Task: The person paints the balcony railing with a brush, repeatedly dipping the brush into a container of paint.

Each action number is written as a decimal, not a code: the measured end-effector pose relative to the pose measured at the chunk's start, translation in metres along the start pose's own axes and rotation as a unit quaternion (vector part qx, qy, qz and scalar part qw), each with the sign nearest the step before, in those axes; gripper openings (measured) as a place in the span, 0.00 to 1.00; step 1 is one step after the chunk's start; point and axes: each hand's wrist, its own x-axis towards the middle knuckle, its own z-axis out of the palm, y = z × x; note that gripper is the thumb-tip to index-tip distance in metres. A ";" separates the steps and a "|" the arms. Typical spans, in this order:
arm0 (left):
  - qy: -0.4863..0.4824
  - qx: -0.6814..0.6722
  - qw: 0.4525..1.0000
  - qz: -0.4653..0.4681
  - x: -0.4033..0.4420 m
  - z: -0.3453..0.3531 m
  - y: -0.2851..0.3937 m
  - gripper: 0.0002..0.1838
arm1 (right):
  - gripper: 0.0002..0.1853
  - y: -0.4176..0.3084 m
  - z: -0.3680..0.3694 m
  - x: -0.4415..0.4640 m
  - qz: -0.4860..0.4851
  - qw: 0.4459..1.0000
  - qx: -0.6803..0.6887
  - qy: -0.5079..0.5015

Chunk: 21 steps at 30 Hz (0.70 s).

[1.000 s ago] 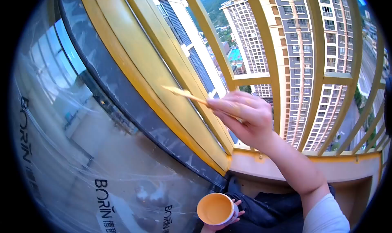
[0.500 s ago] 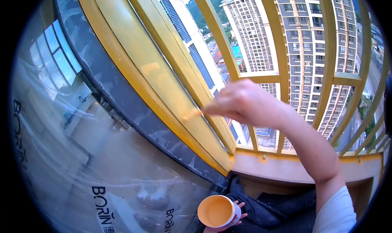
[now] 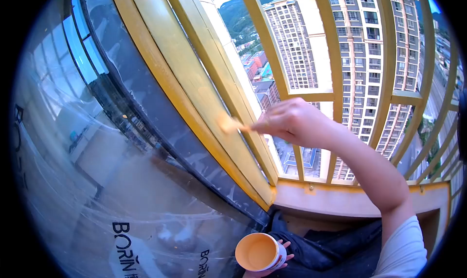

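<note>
My right hand [image 3: 289, 122] is closed on the thin handle of a paintbrush [image 3: 231, 124]. The brush head is blurred and lies against the yellow panel [image 3: 180, 59], over a lighter orange-yellow patch. Down at the bottom, my left hand [image 3: 286, 251] supports a white cup [image 3: 260, 252] from below and its right side, fingertips showing past the rim. The cup is tilted towards me, and orange-yellow paint coats its inside.
Yellow railing bars [image 3: 333, 59] rise on the right above a pale ledge [image 3: 331, 197]. Tall buildings [image 3: 360, 44] stand beyond them. Plastic film [image 3: 146, 200] with printed lettering covers the glass at left, beside a dark frame [image 3: 146, 88]. My dark-clothed legs [image 3: 331, 249] are below.
The brush went from above the panel down onto it, then slightly up along it. A light patch seen higher on the panel half a second ago no longer stands out. The cup stays low.
</note>
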 end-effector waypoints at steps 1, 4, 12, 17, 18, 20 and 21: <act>-0.037 0.066 0.997 -0.033 -0.001 -0.004 0.004 0.42 | 0.09 0.001 -0.007 -0.007 0.005 0.997 0.006 -0.079; 0.086 -0.051 0.993 0.068 0.001 0.019 -0.020 0.41 | 0.10 -0.001 -0.021 0.014 -0.017 1.000 -0.021 -0.002; 0.005 -0.062 0.995 -0.073 0.009 0.005 -0.001 0.49 | 0.14 -0.008 0.033 -0.010 -0.073 0.993 0.000 0.094; -0.009 -0.057 0.995 -0.080 0.011 0.005 0.000 0.51 | 0.15 -0.014 0.052 -0.095 -0.057 0.990 -0.007 -0.132; -0.005 -0.057 0.995 -0.081 0.012 0.007 -0.001 0.51 | 0.14 -0.014 0.046 -0.088 -0.045 0.983 -0.014 -0.179; -0.003 -0.070 0.995 -0.076 0.011 0.007 -0.002 0.51 | 0.11 -0.004 0.036 -0.040 -0.054 0.995 -0.001 -0.085; 0.001 -0.070 0.995 -0.074 0.009 0.005 -0.003 0.51 | 0.10 -0.001 0.027 -0.006 -0.102 0.994 -0.028 -0.001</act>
